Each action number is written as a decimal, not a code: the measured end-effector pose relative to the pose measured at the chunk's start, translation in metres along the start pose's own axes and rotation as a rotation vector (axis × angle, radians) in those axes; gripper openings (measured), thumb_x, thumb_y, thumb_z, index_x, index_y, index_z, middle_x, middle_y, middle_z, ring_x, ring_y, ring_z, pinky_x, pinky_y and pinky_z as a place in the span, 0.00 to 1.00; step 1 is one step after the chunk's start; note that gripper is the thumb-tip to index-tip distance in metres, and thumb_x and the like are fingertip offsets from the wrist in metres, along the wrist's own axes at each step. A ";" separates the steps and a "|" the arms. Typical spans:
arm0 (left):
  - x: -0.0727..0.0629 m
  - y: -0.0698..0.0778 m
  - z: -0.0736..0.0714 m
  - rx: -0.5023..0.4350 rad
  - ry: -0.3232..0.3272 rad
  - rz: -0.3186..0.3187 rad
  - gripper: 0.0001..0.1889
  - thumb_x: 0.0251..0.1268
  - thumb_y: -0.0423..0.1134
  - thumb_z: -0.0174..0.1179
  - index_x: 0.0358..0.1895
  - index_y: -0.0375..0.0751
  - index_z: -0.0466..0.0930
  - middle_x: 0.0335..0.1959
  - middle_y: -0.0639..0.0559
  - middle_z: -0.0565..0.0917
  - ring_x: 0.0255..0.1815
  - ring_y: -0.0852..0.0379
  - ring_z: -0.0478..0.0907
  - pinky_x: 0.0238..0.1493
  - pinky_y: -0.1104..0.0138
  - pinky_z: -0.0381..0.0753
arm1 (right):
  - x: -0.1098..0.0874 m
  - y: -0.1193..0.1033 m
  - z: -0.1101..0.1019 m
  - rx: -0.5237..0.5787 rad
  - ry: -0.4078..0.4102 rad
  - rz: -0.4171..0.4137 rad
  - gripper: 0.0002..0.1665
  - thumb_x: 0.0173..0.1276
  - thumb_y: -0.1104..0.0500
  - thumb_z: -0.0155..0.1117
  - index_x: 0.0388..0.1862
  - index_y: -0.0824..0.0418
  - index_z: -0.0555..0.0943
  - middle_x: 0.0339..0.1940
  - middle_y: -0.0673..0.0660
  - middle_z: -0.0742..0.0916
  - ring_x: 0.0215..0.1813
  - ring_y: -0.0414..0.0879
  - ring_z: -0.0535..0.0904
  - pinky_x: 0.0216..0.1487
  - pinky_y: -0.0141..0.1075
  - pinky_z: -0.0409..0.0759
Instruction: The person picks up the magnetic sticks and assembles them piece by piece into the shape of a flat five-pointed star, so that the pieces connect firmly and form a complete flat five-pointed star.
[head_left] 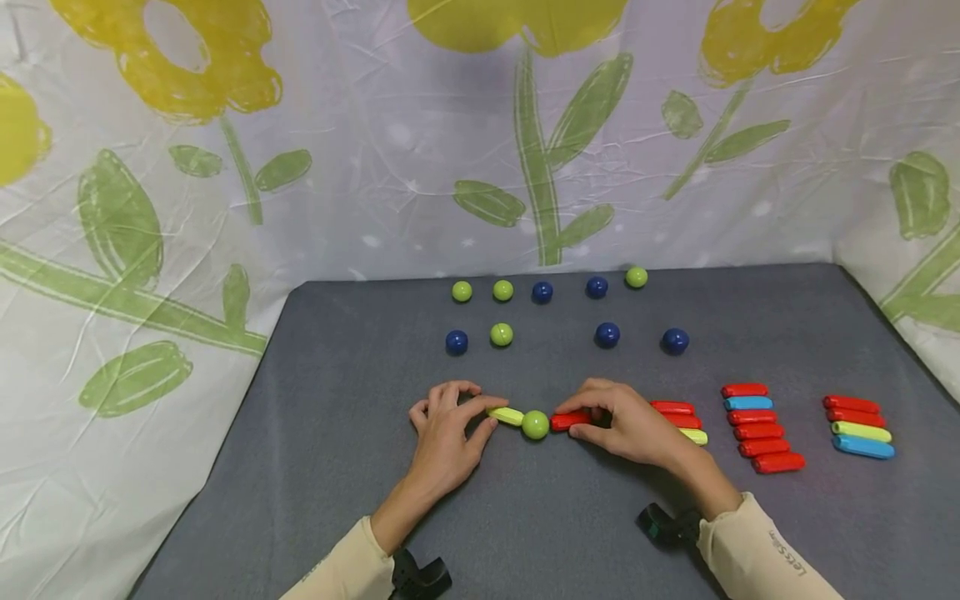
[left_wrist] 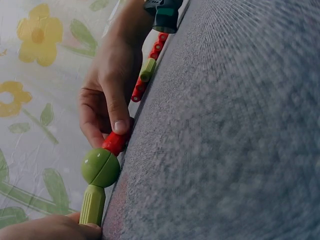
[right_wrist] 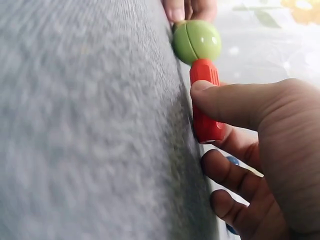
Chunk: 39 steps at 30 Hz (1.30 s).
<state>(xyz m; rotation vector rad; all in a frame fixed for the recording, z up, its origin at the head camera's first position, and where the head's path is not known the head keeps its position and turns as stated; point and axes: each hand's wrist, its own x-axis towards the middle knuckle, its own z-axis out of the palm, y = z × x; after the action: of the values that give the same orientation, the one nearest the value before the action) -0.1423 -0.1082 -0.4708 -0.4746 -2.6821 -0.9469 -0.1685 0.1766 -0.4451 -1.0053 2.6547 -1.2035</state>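
Note:
A green ball (head_left: 536, 425) lies on the grey table between my two hands, with a rod meeting it on either side. My left hand (head_left: 447, 433) pinches the yellow-green rod (head_left: 507, 416) at its outer end. Between thumb and fingers, my right hand (head_left: 628, 422) holds a red rod (head_left: 570, 421) whose tip touches the ball, as the right wrist view shows at the red rod (right_wrist: 205, 107). In the left wrist view the rod, the green ball (left_wrist: 100, 168) and the other rod form one line. Whether they are joined firmly I cannot tell.
Several blue balls (head_left: 607, 335) and green balls (head_left: 502, 335) stand in two loose rows toward the back. On the right lie stacks of rods: one partly behind my right hand (head_left: 672, 407), a mostly red one (head_left: 759, 432) and a mixed one (head_left: 858, 421). A flowered curtain (head_left: 360, 167) borders the table.

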 end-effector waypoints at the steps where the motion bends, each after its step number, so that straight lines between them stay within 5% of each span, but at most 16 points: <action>1: 0.000 0.000 0.000 0.001 0.000 -0.003 0.14 0.68 0.40 0.67 0.52 0.63 0.88 0.55 0.49 0.79 0.61 0.43 0.67 0.59 0.41 0.49 | 0.000 0.000 0.001 0.009 -0.001 0.005 0.17 0.64 0.61 0.75 0.50 0.47 0.89 0.37 0.44 0.85 0.34 0.39 0.75 0.35 0.32 0.75; 17: 0.000 0.001 0.002 0.013 0.075 -0.038 0.19 0.62 0.38 0.71 0.56 0.56 0.86 0.53 0.46 0.77 0.58 0.42 0.69 0.58 0.41 0.54 | 0.003 -0.009 0.022 -0.023 0.013 -0.067 0.16 0.64 0.55 0.76 0.51 0.44 0.89 0.34 0.37 0.83 0.29 0.33 0.72 0.35 0.31 0.72; 28: 0.003 0.001 0.001 0.016 0.085 -0.001 0.17 0.61 0.37 0.70 0.53 0.54 0.86 0.32 0.54 0.76 0.47 0.49 0.68 0.51 0.48 0.53 | 0.003 -0.016 0.025 -0.071 0.022 -0.016 0.15 0.65 0.51 0.75 0.51 0.40 0.88 0.30 0.36 0.78 0.29 0.35 0.70 0.38 0.34 0.64; 39: 0.002 0.000 -0.001 -0.042 0.020 0.012 0.16 0.62 0.37 0.69 0.53 0.56 0.86 0.43 0.53 0.82 0.51 0.49 0.69 0.57 0.47 0.51 | 0.003 -0.015 0.026 -0.068 0.018 -0.017 0.16 0.66 0.51 0.74 0.53 0.39 0.88 0.30 0.36 0.78 0.28 0.36 0.68 0.38 0.34 0.62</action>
<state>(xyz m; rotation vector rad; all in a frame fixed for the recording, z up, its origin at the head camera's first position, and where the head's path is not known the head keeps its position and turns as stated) -0.1442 -0.1085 -0.4693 -0.4869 -2.6426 -1.0013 -0.1547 0.1506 -0.4525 -1.0339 2.7235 -1.1374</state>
